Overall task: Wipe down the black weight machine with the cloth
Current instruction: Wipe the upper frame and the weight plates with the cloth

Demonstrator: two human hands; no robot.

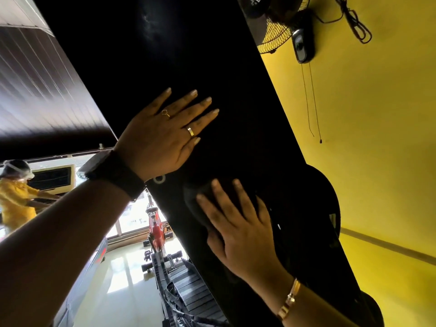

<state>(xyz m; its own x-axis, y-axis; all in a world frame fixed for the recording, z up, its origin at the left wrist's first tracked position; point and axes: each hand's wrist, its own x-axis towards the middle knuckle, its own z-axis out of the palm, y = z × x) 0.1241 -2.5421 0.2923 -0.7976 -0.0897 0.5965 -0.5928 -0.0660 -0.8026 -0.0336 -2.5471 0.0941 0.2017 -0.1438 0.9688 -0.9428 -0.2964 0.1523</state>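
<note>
Fingers [184, 103] straight on both, left hand [160, 138] lies flat on black weight machine [188, 43], right hand [238, 232] presses cloth [198, 204] onto it.

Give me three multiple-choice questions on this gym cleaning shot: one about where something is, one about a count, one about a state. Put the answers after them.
1. Where is the cloth?
A. under the right hand, against the black machine panel
B. lying on the floor
C. draped over the left wrist

2. How many rings show on the left hand?
A. none
B. two
C. four

3. How is the left hand placed?
A. clenched in a fist
B. curled round a handle
C. flat, fingers straight, on the panel

Answers:
1 A: the right hand presses the dark cloth to the panel.
2 B: two fingers carry one ring each.
3 C: its palm and straight fingers lie on the black surface.
</note>
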